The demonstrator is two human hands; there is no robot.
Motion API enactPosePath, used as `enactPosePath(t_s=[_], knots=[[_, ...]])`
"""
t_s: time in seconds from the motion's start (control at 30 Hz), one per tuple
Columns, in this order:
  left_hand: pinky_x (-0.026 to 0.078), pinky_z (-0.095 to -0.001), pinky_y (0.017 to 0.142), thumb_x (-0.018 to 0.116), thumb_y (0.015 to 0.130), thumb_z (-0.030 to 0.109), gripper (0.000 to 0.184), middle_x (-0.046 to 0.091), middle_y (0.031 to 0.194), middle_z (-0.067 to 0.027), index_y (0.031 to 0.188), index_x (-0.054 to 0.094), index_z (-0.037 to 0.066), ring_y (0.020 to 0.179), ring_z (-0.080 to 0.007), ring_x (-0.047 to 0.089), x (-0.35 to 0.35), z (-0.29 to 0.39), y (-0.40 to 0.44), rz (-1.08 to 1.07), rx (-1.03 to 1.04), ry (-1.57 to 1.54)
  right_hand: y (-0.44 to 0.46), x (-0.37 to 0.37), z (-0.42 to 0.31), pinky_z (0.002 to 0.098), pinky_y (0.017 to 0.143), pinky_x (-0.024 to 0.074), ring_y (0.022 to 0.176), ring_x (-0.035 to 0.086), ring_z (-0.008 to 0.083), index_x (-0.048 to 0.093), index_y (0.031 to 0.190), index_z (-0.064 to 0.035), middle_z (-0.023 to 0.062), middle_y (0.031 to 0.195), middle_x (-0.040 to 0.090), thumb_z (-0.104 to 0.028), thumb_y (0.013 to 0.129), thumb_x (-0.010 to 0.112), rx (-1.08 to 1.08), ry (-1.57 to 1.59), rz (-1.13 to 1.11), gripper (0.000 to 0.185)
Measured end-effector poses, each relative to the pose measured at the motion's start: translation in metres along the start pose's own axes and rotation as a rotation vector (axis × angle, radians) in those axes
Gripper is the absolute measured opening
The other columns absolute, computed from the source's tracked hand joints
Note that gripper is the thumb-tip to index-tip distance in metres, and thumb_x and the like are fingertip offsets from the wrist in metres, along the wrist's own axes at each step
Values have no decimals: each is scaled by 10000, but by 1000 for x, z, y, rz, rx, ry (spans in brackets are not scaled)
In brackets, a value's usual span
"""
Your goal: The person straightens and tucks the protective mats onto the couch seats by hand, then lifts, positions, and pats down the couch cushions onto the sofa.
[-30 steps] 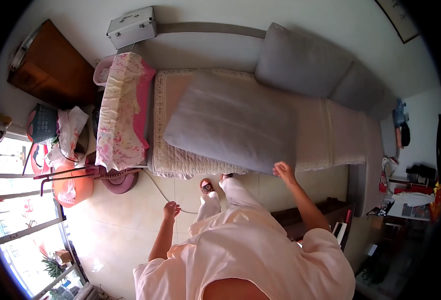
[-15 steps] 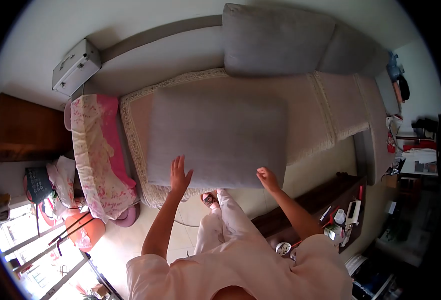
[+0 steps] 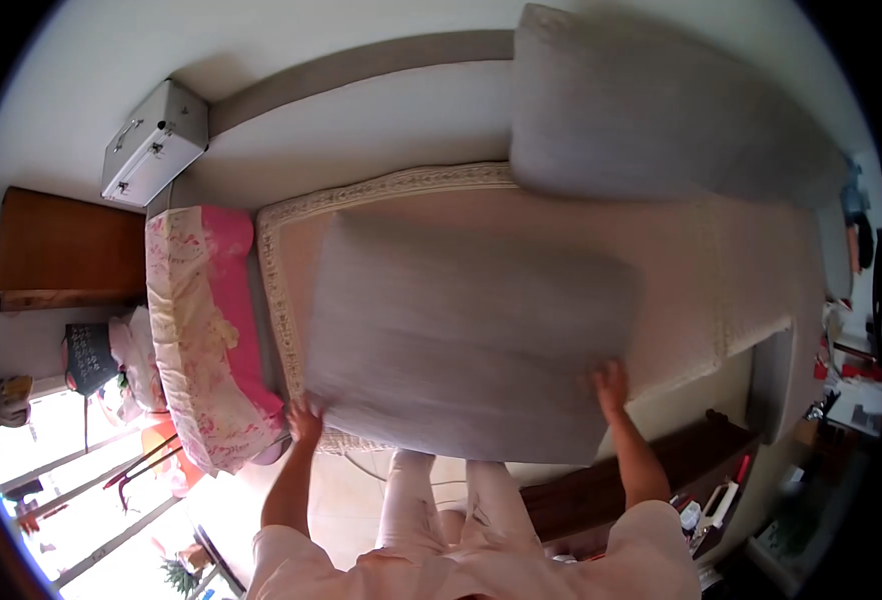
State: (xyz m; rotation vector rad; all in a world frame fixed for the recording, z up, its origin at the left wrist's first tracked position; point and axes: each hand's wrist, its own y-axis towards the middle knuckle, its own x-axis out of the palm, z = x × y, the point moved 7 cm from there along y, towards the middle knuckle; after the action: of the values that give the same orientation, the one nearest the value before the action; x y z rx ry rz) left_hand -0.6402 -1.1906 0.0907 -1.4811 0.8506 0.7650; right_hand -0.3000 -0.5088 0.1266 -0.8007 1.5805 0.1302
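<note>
A large grey sofa cushion (image 3: 461,340) lies on the beige sofa cover (image 3: 681,250) in front of me, its near edge close to my knees. My left hand (image 3: 305,422) is closed at the cushion's near left corner. On the opposite side, my right hand (image 3: 610,390) grips the right edge, its fingers slightly blurred. Parts of the fingers are hidden against the fabric. Grey back cushions (image 3: 651,110) lean against the sofa back at the upper right.
A silver case (image 3: 156,145) stands at the sofa's back left corner. The left armrest carries a pink floral cloth (image 3: 196,340). Close by my right arm is a dark wooden table (image 3: 601,510) with small items. A chair-like orange object (image 3: 166,455) sits at lower left.
My hands have spread apart from above the cushion's near part to its two sides and taken hold. The cushion sits nearer to me and slightly turned. My view has shifted.
</note>
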Motion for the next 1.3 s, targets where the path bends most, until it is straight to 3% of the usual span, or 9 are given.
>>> enactPosePath(t_s=[0.07,0.13,0.33,0.5,0.57,0.77,0.9,1.13,1.3], knots=[[344,-470,929,589,780,410,684,296,1338,-196,1323,309,102,1181,-399,336,-39,-17,47,107,-128,-192,46,23,79,408,910,362,1130,421,328,430,1180,17,184,1262,400,-462,829,496,144,123,251,598],[359,-404,926,569,801,371,633,398,1262,-209,1273,351,9,1138,-368,404,-78,29,114,238,302,-440,93,8,78,388,889,379,1060,472,328,430,1177,45,208,1185,461,-524,833,452,216,350,188,665],[354,-336,937,548,750,566,781,461,1222,-234,1273,386,10,1144,-306,449,-130,207,239,-71,151,-842,219,28,106,352,877,381,1035,492,257,442,1170,86,149,1132,520,-600,774,497,348,786,0,794],[383,-321,876,535,761,565,684,557,1091,-187,1162,517,12,1034,-262,514,-89,206,273,-213,-41,-943,208,35,86,327,862,385,1001,502,225,436,1210,60,121,1128,525,-581,770,524,435,1110,-173,782],[399,-308,832,537,774,543,630,586,1023,-145,1104,558,6,951,-232,537,-102,207,268,-196,-34,-976,182,6,62,315,863,384,1004,500,217,440,1213,49,115,1140,519,-558,768,549,467,1049,-63,760],[421,-237,707,545,857,306,324,596,875,-14,1003,603,22,801,-100,525,-169,130,167,10,-96,-1332,65,-144,-63,315,863,391,1012,497,218,434,1202,50,107,1155,503,-439,795,595,429,1105,231,657],[490,-265,714,465,878,107,207,616,934,-59,1046,564,39,810,-152,590,-232,13,130,211,105,-1790,21,-239,-133,313,877,404,1033,483,217,381,1217,33,108,1172,482,-357,820,594,355,1248,389,596],[504,-340,754,493,840,231,398,548,1063,-143,1136,463,-33,878,-244,581,-435,-70,138,670,308,-1733,70,-358,-301,322,950,357,1149,420,231,331,1265,50,139,1287,398,-319,854,551,-76,1437,535,595],[455,-400,833,497,838,271,452,517,1128,-118,1194,424,3,1000,-261,522,-505,-82,267,623,474,-1907,151,-375,-410,310,1012,275,1201,377,219,390,1254,37,146,1322,370,-286,882,504,-284,1371,548,506]])
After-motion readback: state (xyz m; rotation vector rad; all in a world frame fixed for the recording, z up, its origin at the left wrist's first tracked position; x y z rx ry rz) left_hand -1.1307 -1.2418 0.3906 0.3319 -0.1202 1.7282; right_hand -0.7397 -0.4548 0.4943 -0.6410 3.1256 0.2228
